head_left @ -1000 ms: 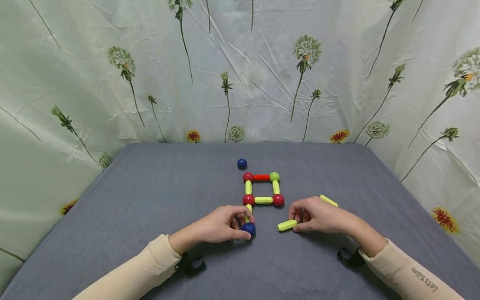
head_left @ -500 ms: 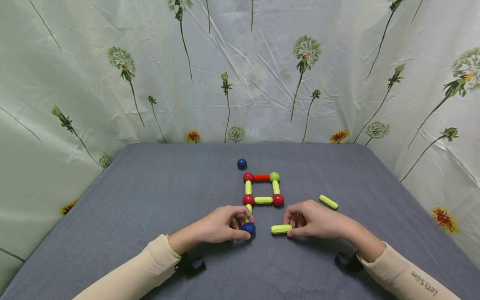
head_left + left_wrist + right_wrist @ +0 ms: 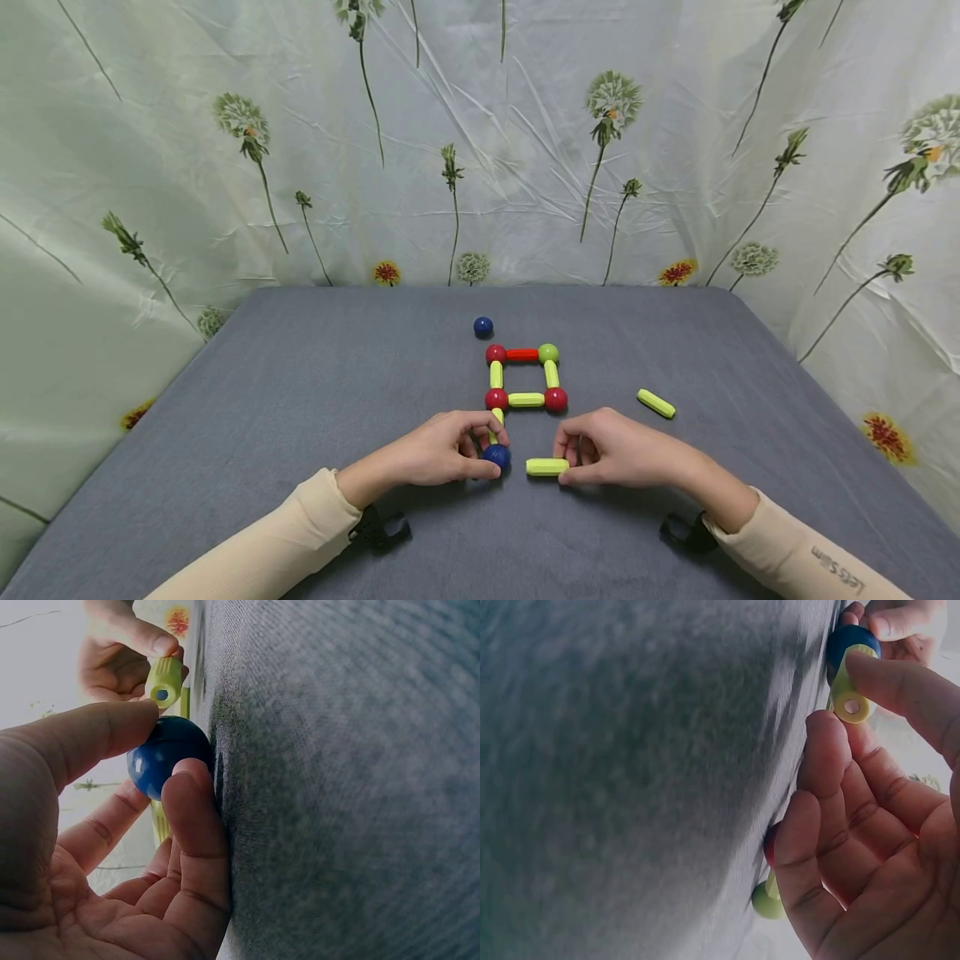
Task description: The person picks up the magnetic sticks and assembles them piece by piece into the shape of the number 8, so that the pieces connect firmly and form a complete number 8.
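Note:
My left hand (image 3: 442, 450) holds a dark blue ball (image 3: 169, 757) between thumb and fingers on the table. From that ball a yellow-green rod (image 3: 497, 421), partly hidden by the fingers, leads up to a red ball (image 3: 497, 399). My right hand (image 3: 618, 450) pinches one end of another yellow-green rod (image 3: 546, 467), which lies sideways and points at the blue ball with a small gap between them. A round metal piece shows in the rod's near end (image 3: 852, 706) in the right wrist view. Beyond the hands, rods and balls form a square, with a red rod (image 3: 522, 355) on its far side.
A loose blue ball (image 3: 483, 327) sits behind the square's far left corner. One more yellow-green rod (image 3: 656, 403) lies to the right, past my right hand. Grey cloth (image 3: 337, 358) covers the table, and a flowered curtain (image 3: 300, 125) hangs behind it.
My right hand has moved left and slightly nearer with its rod, which has turned from slanted to level and come closer to the blue ball. The left hand has stayed in place.

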The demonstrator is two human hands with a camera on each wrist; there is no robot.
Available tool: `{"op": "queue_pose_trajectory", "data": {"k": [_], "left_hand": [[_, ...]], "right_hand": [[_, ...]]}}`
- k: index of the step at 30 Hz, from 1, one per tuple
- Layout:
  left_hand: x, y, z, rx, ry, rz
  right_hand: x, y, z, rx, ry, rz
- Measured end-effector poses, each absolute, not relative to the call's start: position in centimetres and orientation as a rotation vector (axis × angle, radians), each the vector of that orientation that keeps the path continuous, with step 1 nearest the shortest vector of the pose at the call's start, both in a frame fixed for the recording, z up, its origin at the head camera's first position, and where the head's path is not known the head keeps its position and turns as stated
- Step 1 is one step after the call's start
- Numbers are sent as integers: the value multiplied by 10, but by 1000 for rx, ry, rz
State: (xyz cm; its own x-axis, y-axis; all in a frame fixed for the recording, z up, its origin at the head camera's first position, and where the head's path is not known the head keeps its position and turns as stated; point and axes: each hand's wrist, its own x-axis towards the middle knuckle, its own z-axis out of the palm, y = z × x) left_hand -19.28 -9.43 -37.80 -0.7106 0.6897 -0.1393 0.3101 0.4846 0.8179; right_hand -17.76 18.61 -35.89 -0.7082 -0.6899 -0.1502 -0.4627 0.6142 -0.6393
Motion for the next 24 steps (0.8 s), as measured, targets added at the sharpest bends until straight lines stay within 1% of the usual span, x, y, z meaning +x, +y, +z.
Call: {"op": "queue_pose_trajectory", "data": {"k": [11,24], "left_hand": [[-193,-95,-379,833,2277,1130],[-192,-94,-378,825,2268,1138]], "right_hand": [[-179,172,-363,-957,2434,-828],[-180,170,-365,-964,2441,-840]]}}
